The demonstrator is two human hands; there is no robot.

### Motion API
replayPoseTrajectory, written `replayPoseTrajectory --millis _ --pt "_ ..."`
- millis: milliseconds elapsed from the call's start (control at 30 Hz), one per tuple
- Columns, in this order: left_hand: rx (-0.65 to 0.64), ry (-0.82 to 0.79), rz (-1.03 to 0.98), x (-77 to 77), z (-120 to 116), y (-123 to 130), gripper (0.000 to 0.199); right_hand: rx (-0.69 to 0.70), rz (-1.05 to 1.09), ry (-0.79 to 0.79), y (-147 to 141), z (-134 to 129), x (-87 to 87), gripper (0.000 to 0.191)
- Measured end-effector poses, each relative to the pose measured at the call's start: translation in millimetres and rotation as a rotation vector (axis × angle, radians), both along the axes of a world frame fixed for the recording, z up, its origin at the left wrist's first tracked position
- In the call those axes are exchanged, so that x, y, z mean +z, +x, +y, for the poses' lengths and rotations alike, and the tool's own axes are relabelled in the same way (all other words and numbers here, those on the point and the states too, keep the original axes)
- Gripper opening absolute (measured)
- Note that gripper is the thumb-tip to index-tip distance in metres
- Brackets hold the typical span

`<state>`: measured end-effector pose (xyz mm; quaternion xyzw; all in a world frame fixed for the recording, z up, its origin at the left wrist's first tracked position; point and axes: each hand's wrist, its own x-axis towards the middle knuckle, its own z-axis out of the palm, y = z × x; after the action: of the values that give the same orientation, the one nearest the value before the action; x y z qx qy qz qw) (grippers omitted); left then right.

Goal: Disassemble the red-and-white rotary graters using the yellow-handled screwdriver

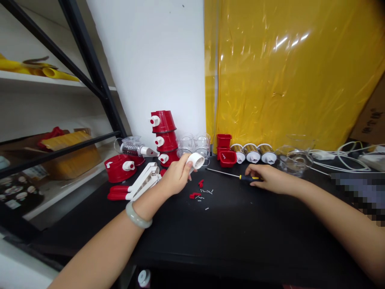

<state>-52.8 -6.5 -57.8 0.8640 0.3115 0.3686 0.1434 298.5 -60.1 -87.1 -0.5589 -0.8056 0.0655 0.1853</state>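
Near the middle of the black table, my left hand (pixel 179 174) is closed round a white plastic part with a round open end (pixel 197 161), which faces right. My right hand (pixel 263 178) has its fingers round the black and yellow handle of a screwdriver (pixel 224 173). The long shaft lies low over the table, its tip pointing left. Between the hands and closer to me lie small red plastic pieces (pixel 195 196) and several loose screws (pixel 207 208). White arms with red handles (pixel 141 182) rest beside my left wrist.
Stacked red bases (pixel 165 142) with white knobs stand behind my left hand, a single red base (pixel 118 168) further left. Clear plastic housings (pixel 194 142), red hoppers (pixel 227 157) and metal grater drums (pixel 252 153) line the back. White cables (pixel 345 156) lie at right; a shelf rack (pixel 102 92) borders the left.
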Motion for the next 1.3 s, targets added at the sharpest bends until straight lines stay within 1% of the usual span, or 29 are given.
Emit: replayPoseTrajectory --millis 67,100,167,200,267,367,400,500,600,667,767,900,1100,1300 --pt "0.010 -0.004 0.009 1.9 -1 0 0.034 -0.011 -0.044 -0.002 -5 -3 -0.5 0.022" --pt "0.014 -0.001 0.013 2.7 -2 -1 0.034 -0.014 -0.069 0.036 -11 -5 1.4 0.021" --pt "0.023 0.006 0.030 3.8 -3 -1 0.034 0.021 -0.131 0.192 -30 -12 9.9 0.017" --pt "0.027 0.010 0.039 4.0 -4 -2 0.035 0.063 -0.178 0.315 -43 -16 16.2 0.016" --pt "0.027 0.011 0.053 4.0 -4 -2 0.035 0.206 -0.216 0.498 -74 -23 30.9 0.018" --pt "0.018 0.016 0.040 4.4 -4 -2 0.035 0.357 -0.258 0.658 -120 -21 50.8 0.020" --pt "0.016 0.019 0.031 4.8 -4 -2 0.035 0.363 -0.265 0.706 -132 -17 55.4 0.020" --pt "0.024 0.024 0.017 6.5 -4 -2 0.035 0.281 -0.230 0.822 -155 0 61.2 0.021" --pt "0.028 0.014 0.012 7.2 -3 -3 0.036 0.246 -0.209 0.884 -161 13 59.1 0.024" --pt "0.028 0.002 0.006 6.4 -3 -3 0.036 0.244 -0.211 0.918 -161 15 55.7 0.029" --pt "0.031 -0.028 -0.009 4.0 -3 -2 0.037 0.236 -0.214 0.953 -161 12 49.9 0.032" --pt "0.024 -0.050 -0.014 1.4 -5 0 0.038 0.221 -0.225 0.972 -162 7 44.7 0.030" --pt "0.021 -0.064 0.013 0.7 -6 1 0.038 0.202 -0.220 0.985 -161 6 42.0 0.032" --pt "0.024 -0.058 0.027 1.5 -6 1 0.037 0.200 -0.165 0.974 -160 7 38.9 0.032"
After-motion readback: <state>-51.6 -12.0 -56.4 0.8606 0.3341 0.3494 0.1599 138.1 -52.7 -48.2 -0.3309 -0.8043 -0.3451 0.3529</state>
